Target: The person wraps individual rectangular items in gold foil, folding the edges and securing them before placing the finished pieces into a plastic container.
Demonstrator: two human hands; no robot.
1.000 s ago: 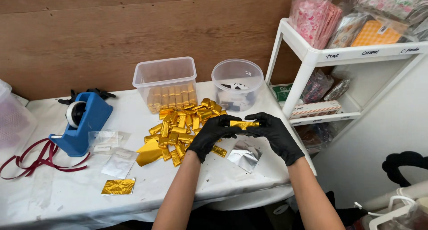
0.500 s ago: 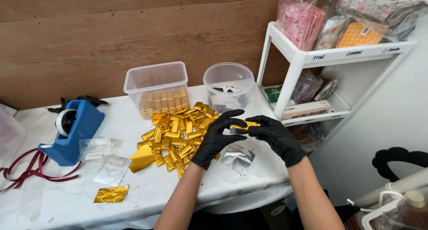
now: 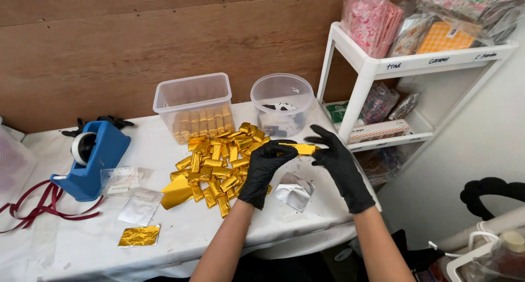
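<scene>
Two black-gloved hands meet above the front of the white table, sharing one gold foil-wrapped bar held level between them. The left hand pinches the bar's near end with curled fingertips, while the right hand grips the other end with thumb and lower fingers, its index finger stretched out loose above. Just below the hands lies a crumpled silver foil sheet on the tabletop. To the left spreads a heap of gold-wrapped bars, with a flat gold foil sheet at its edge and another gold foil square nearer the table's front. Behind the heap stand a rectangular clear plastic tub holding a row of wrapped bars and a round clear container. Farther left sit clear plastic bags, a blue tape dispenser and a dark red ribbon. A white shelf unit stacked with packets stands to the right.
</scene>
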